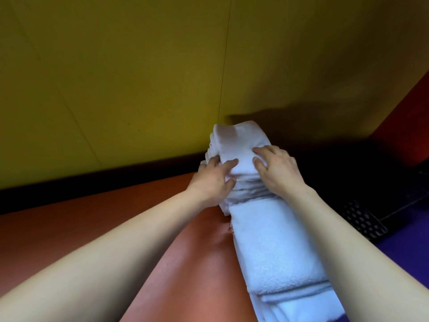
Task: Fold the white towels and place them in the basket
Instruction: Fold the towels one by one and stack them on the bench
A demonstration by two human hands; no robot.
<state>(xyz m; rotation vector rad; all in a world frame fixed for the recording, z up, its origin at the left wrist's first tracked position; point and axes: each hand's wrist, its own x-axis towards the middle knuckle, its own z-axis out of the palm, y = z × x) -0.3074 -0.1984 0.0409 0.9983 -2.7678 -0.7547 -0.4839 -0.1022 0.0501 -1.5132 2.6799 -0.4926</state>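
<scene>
On the orange surface [190, 270], beside a dark basket [362, 219], lies a stack of folded white towels [274, 247]; left hand [213, 180] and right hand [278, 170] grip the far stack [236, 145], fingers curled into its sides.

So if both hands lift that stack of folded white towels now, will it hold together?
Probably not rigidly: the towel stack is soft terry in many loose layers, so it may sag or slide. The left hand and right hand press its sides, which should help.

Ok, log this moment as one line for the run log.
stage: gathering folded towels | left hand: grips towel stack | right hand: grips stack | basket: right, no towels seen in it
</scene>
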